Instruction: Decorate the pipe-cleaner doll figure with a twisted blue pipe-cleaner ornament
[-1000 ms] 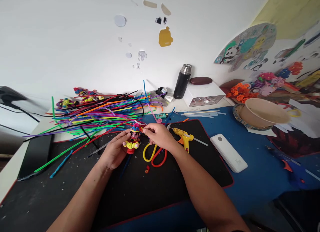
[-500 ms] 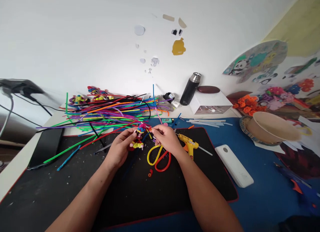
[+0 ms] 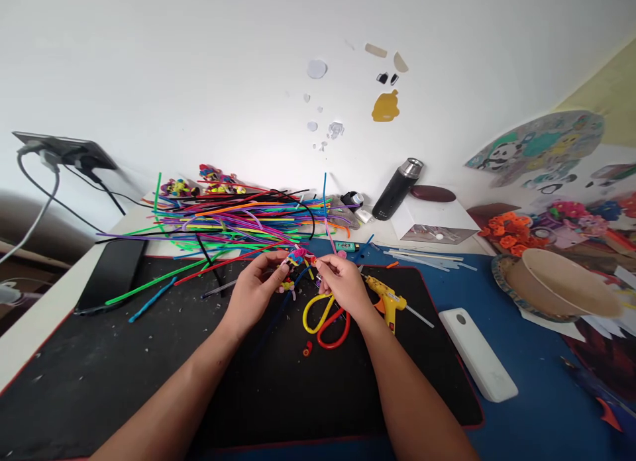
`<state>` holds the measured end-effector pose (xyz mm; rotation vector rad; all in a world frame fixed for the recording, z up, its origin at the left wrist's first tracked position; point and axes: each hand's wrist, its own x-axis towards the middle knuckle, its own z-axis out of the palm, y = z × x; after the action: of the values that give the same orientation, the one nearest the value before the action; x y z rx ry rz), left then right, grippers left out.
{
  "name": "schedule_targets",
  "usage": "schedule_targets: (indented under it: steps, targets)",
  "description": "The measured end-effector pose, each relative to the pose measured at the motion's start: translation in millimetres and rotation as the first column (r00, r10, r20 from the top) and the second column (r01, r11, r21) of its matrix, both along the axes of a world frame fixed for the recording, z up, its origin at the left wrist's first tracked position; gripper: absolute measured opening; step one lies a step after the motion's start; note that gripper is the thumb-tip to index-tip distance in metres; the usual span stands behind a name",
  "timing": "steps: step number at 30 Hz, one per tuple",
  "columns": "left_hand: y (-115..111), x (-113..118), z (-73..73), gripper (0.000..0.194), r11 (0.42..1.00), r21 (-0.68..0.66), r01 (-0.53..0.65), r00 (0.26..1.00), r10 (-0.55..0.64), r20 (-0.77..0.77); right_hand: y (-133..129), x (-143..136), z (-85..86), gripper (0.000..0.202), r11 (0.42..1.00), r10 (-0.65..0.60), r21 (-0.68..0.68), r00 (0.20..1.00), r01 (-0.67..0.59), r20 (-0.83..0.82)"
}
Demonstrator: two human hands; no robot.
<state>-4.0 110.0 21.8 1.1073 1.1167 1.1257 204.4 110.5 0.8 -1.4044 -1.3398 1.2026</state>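
Observation:
My left hand (image 3: 256, 289) is closed around a small multicoloured pipe-cleaner figure (image 3: 297, 256), with pink, blue and yellow parts showing past the fingers. Facing it, my right hand (image 3: 344, 285) pinches a small red piece (image 3: 311, 259) at the figure's right side; whether the two are joined is too small to tell. Just below the hands lie scissors with one yellow and one red handle (image 3: 334, 334). A small red curled piece (image 3: 307, 348) rests on the black mat (image 3: 293, 401).
Many coloured pipe cleaners (image 3: 233, 216) are heaped behind the hands. A yellow glue gun (image 3: 390, 299) lies right of the scissors, with a white power bank (image 3: 477, 355) beyond. A black phone (image 3: 110, 275) is at left; a black flask (image 3: 397, 189) leans near a white box (image 3: 442, 222).
The whole view has shifted, so the scene sits further right and slightly lower. The figure is turned differently in my left hand, with less of its yellow lower part showing.

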Motion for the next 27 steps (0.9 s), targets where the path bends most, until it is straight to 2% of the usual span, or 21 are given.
schedule_targets:
  steps: [10,17,27]
  targets:
    - [-0.8,1.3,0.3,0.05,1.0,0.017,-0.016,1.0,0.017,-0.013,-1.3,-1.0,5.4,0.031,1.0,0.003,-0.004,1.0,-0.003,0.025]
    - [-5.4,3.2,-1.6,0.038,0.994,0.101,-0.05,0.996,0.057,-0.062,-0.9,-2.1,2.3,0.031,1.0,0.014,0.008,1.0,-0.015,0.022]
    - [-7.5,0.4,-6.7,0.031,0.98,0.198,-0.028,0.983,0.063,-0.174,-2.0,-3.8,5.7,0.031,1.0,0.018,-0.003,0.999,-0.018,0.029]
